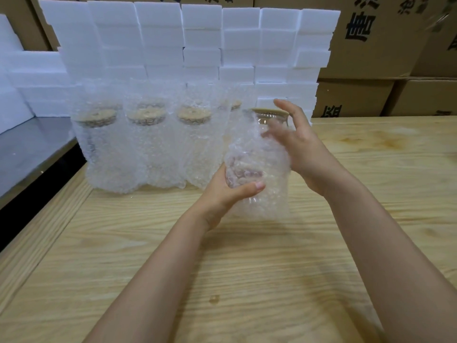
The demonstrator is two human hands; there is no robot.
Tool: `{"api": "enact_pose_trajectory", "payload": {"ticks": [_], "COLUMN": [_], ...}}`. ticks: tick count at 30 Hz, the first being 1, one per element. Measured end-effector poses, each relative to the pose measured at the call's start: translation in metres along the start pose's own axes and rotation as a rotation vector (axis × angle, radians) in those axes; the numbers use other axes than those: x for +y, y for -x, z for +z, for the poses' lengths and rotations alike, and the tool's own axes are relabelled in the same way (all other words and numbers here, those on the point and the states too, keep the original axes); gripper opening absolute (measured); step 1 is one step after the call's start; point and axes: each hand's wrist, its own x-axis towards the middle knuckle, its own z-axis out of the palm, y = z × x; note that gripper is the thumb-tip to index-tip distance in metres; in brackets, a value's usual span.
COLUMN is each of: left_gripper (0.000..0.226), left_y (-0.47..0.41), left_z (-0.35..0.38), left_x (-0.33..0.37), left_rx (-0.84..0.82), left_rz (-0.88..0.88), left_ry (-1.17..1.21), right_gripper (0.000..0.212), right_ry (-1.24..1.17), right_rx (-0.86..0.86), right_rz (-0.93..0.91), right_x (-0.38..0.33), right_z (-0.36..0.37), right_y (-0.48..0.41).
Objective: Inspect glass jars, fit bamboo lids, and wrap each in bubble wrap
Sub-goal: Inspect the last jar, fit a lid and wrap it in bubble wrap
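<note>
A glass jar (265,125) with a bamboo lid (269,111) is held above the wooden table (247,268), partly wrapped in bubble wrap (262,201). My left hand (225,191) grips the jar's lower part from the left, fingers behind the wrap and thumb in front. My right hand (296,142) is at the jar's upper right side with fingers spread, touching the wrap; its fingertips are blurred. Several wrapped jars with bamboo lids (106,144) (158,142) (197,139) stand in a row behind.
White foam blocks (197,38) are stacked in a wall at the back. Cardboard boxes (385,38) stand behind and to the right. A grey metal surface (27,154) adjoins the table on the left.
</note>
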Motion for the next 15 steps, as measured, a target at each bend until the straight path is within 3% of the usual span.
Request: {"api": "enact_pose_trajectory", "payload": {"ticks": [4, 9, 12, 15], "left_gripper": [0.090, 0.094, 0.087, 0.076], "left_y": [0.000, 0.000, 0.001, 0.001], "left_z": [-0.003, -0.003, -0.005, -0.007], "left_x": [-0.002, -0.004, -0.008, -0.011], "left_rx": [0.024, -0.001, -0.037, -0.091], "left_rz": [-0.021, -0.047, -0.070, -0.104], "left_ry": [0.058, 0.086, 0.058, 0.074], "right_gripper": [0.021, 0.030, 0.025, 0.024], "right_ry": [-0.127, 0.031, 0.093, -0.007], "right_rx": [0.038, -0.050, 0.023, 0.178], "right_rz": [-0.069, -0.128, -0.167, -0.205], "right_x": [-0.003, 0.003, 0.002, -0.002], "right_z": [-0.022, -0.035, -0.034, -0.037], "right_y": [0.002, 0.005, 0.003, 0.003]}}
